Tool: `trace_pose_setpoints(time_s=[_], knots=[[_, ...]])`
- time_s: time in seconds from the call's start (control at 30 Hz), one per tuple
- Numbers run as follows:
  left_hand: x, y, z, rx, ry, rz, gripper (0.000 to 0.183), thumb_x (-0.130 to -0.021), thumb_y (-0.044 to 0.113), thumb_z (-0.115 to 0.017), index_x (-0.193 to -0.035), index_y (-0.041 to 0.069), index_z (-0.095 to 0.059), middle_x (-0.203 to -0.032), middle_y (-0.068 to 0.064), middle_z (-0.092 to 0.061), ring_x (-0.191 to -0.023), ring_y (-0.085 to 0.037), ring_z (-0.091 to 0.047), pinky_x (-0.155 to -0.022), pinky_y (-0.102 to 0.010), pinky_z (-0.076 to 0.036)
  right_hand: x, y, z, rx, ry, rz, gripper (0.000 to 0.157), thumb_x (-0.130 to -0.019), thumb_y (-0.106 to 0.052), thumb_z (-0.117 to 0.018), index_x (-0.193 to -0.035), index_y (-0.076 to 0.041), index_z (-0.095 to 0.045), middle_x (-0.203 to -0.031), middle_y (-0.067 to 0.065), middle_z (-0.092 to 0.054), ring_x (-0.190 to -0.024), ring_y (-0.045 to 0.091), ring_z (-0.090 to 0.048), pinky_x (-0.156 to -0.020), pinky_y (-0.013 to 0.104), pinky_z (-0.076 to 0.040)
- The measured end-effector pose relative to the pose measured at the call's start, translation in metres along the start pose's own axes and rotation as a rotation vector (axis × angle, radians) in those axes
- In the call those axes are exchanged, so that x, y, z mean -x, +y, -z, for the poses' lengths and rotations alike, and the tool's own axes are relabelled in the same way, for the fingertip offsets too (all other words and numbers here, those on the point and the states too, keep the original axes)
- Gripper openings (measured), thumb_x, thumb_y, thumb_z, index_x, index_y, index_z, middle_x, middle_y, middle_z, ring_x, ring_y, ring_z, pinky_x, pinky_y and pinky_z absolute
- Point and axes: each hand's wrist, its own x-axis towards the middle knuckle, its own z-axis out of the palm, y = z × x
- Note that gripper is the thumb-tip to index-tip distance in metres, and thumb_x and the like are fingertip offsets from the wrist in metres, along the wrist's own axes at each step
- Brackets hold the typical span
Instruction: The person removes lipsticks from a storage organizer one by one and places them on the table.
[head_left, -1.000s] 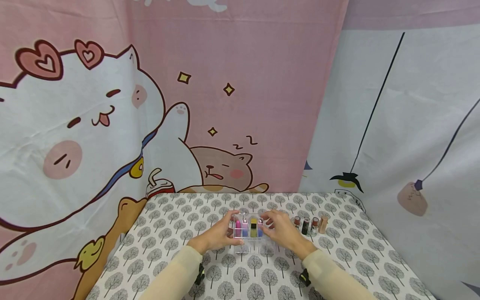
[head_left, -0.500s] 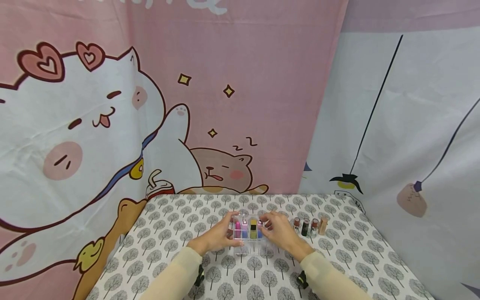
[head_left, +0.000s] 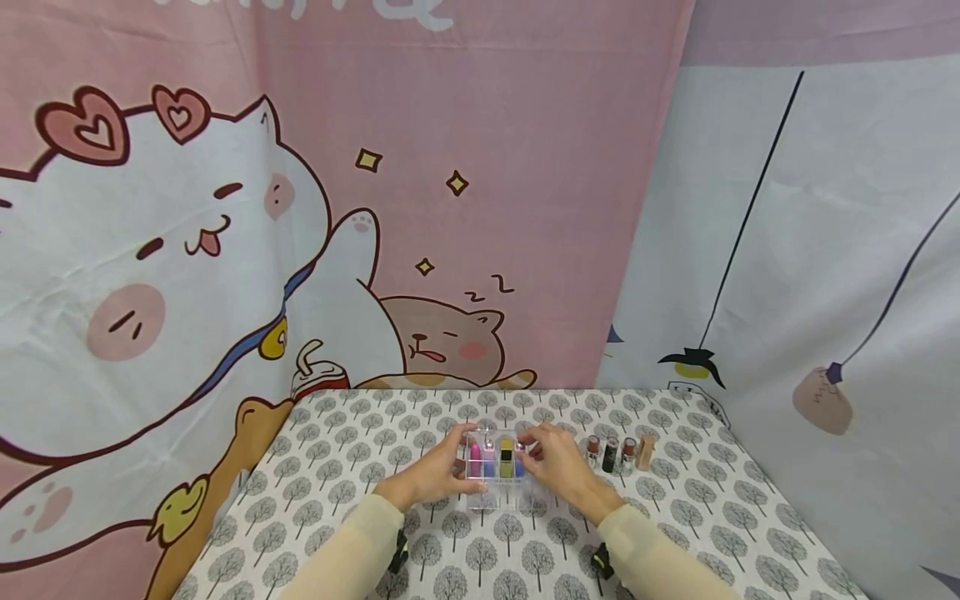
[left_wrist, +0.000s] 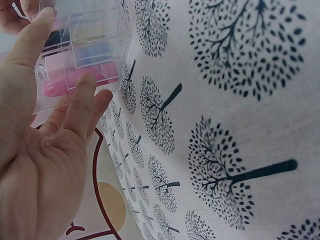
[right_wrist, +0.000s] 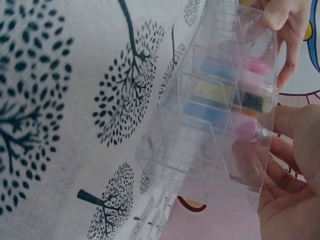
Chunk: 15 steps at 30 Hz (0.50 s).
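Note:
A clear plastic organizer (head_left: 492,500) with several compartments stands on the table between my hands. My left hand (head_left: 433,471) grips its left side, thumb in front and fingers behind. Inside, from left to right, stand a bright pink tube (head_left: 475,460), a pink-and-blue lipstick tube (head_left: 489,463), a yellow tube with a black band (head_left: 506,460) and a second pink-and-blue lipstick tube (right_wrist: 242,126). My right hand (head_left: 564,467) pinches the top of that last lipstick tube, seen partly through the clear wall in the right wrist view. Its fingertips are partly hidden.
To the right of my right hand, a row of lipsticks stands on the tree-print cloth (head_left: 420,550): a brown-topped one (head_left: 593,452), a dark one (head_left: 609,456), another brown-topped one (head_left: 627,456) and a tan one (head_left: 645,452). A cartoon-print curtain (head_left: 555,208) hangs behind the table.
Both hands stay at the organizer with almost no movement. The head view has tilted up very slightly. The lipsticks in the row have not moved.

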Motion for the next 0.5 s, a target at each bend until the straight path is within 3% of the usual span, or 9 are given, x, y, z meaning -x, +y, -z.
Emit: trace_pose_setpoints(time_s=[0.27,0.5], knots=[[-0.0008,-0.002,0.0008,-0.002,-0.004,-0.001,0.112,-0.098,0.033,-0.097,-0.183,0.027,-0.024,-0.166,-0.02,-0.057,-0.137,-0.043,-0.074,-0.111,-0.049,-0.069,-0.0022,-0.001,-0.0014,-0.003,0.016,-0.012,0.024,-0.096,-0.001,-0.092,-0.118,0.0,-0.085,-0.111,0.017,-0.086,-0.086,0.02,-0.084,-0.076,0.022,-0.071],[-0.0006,-0.0022,0.0015,-0.007,-0.006,0.007,0.111,-0.098,0.033,-0.097,-0.183,0.029,-0.024,-0.167,-0.021,-0.056,-0.138,-0.043,-0.074,-0.114,-0.056,-0.068,-0.0034,-0.0025,-0.0021,-0.008,0.028,-0.034,0.019,-0.096,0.001,-0.091,-0.113,-0.004,-0.085,-0.108,0.015,-0.087,-0.085,0.018,-0.085,-0.075,0.014,-0.066]])
